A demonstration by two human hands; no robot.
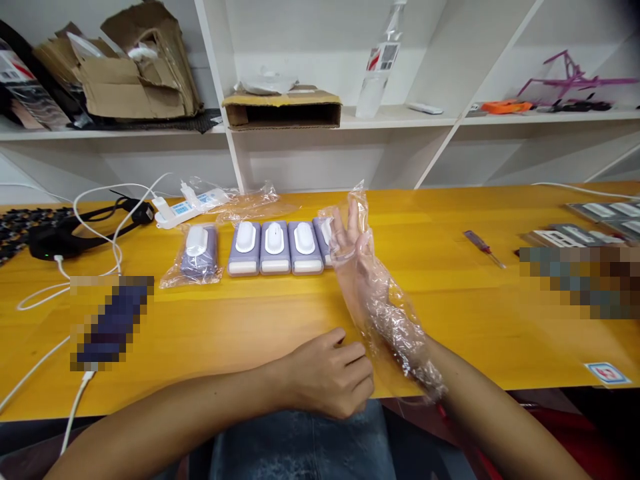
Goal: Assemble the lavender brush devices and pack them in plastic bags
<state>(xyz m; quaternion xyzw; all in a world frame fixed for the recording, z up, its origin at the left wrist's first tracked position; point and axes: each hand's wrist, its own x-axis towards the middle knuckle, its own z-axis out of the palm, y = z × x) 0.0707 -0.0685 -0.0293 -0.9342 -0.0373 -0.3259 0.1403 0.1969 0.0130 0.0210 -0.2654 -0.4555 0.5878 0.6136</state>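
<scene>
My right hand (356, 267) is stretched forward over the yellow table (250, 327), fingers extended, inside a thin clear plastic glove (387, 313) that bunches at the wrist. My left hand (330, 377) sits at the near table edge, fingers curled and pinching the glove's cuff. Beyond the right fingertips lies a row of several purple-and-white devices (274, 248). One more purple device in a clear bag (197, 255) lies to their left.
A white power strip (187, 205) with cables, an empty plastic bag (253, 201) and a black charger (55, 237) lie at the left. A small screwdriver (484, 249) and flat packs (570, 235) sit at the right. Shelves behind hold cardboard boxes (283, 107) and a bottle (380, 63).
</scene>
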